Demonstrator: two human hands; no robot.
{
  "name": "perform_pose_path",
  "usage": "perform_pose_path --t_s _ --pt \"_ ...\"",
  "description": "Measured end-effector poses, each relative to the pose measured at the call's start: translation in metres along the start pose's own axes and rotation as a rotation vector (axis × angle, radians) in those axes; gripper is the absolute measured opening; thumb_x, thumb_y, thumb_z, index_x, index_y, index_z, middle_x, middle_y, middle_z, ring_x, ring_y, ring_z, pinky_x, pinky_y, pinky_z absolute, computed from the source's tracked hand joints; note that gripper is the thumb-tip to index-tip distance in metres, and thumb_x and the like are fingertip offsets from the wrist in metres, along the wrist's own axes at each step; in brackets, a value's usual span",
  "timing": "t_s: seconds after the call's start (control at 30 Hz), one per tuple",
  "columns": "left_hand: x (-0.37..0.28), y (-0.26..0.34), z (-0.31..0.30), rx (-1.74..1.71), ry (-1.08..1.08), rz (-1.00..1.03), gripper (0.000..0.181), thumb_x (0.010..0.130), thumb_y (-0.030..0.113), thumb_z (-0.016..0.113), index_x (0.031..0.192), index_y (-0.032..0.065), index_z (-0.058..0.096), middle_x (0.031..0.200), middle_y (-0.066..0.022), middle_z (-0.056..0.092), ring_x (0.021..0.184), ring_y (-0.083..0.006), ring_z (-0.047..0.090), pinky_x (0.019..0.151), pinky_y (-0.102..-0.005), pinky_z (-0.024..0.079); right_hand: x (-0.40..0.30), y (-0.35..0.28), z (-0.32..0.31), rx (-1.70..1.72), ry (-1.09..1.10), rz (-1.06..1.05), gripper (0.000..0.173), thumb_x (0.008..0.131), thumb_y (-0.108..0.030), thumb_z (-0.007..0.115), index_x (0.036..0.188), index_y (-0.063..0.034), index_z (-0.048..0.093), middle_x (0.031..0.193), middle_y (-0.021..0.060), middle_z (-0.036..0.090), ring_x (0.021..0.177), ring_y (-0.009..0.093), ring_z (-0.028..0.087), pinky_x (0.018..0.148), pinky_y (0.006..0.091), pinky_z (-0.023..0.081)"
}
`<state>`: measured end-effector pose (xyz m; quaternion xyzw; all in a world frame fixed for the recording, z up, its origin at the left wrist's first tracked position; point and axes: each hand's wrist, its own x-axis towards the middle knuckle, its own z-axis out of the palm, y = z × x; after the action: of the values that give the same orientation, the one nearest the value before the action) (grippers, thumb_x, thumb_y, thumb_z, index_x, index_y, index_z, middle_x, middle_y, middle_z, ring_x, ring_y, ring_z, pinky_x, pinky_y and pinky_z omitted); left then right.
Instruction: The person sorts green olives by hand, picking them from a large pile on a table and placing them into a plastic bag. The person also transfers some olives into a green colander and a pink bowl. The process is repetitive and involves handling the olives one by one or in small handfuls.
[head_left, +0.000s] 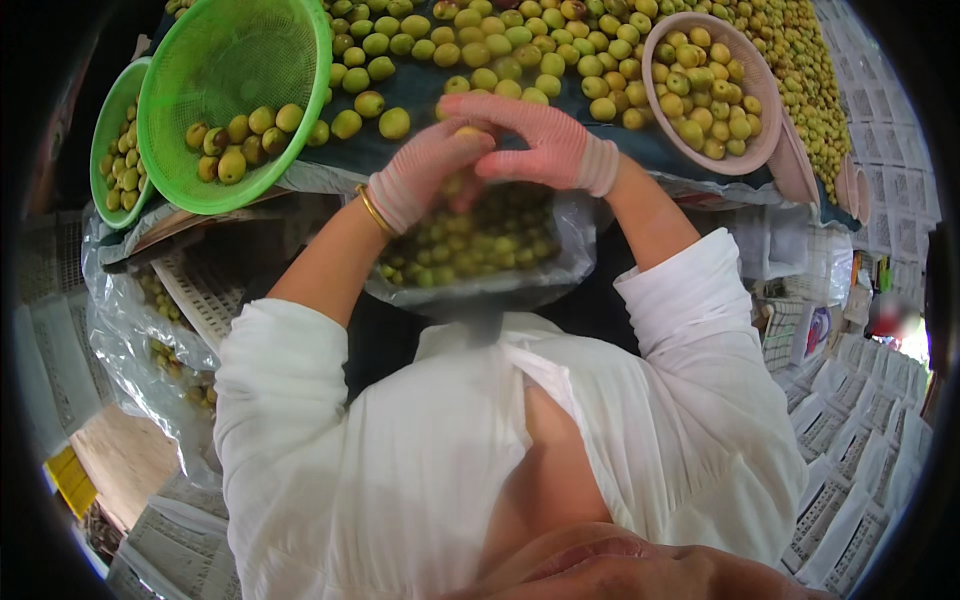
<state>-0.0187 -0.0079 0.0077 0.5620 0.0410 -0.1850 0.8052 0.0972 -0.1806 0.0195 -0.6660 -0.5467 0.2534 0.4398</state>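
Striped pink knit gloves cover both of my hands, which meet above a crate (574, 244) lined with clear plastic and holding many green-yellow jujubes (465, 244). My left hand (431, 169), with a gold bangle at its wrist, is curled around fruit; a blurred jujube (454, 184) shows beneath its palm. Its fingertips are partly hidden. My right hand (536, 139) reaches over from the right, thumb and fingers apart, its fingertips touching or overlapping the left hand. Another jujube (471, 131) peeks out between the two hands. Which hand bears it is unclear.
Loose jujubes (457, 37) cover the dark cloth table ahead. A green mesh basket (232, 67) and a smaller green basket (101, 150) stand left; a pink basket (656, 90) of jujubes stands right. Plastic-lined crates (825, 442) fill the right side. Plastic sheeting (124, 345) hangs at left.
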Motion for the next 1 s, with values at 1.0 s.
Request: perform_pose_path --t_s 1.0 --pt "-0.005 -0.024 -0.012 -0.116 0.3 -0.161 0.049 0.093 0.029 0.058 0.133 0.0019 0.049 0.12 -0.0116 0.061 0.079 -0.0146 0.06 0.059 -0.0284 0.053 0.059 0.066 0.009 -0.769 0.313 -0.151 0.038 0.087 -0.029 0.064 0.121 -0.0135 0.06 0.129 0.0129 0.055 0.119 0.034 0.053 0.102 0.0435 0.041"
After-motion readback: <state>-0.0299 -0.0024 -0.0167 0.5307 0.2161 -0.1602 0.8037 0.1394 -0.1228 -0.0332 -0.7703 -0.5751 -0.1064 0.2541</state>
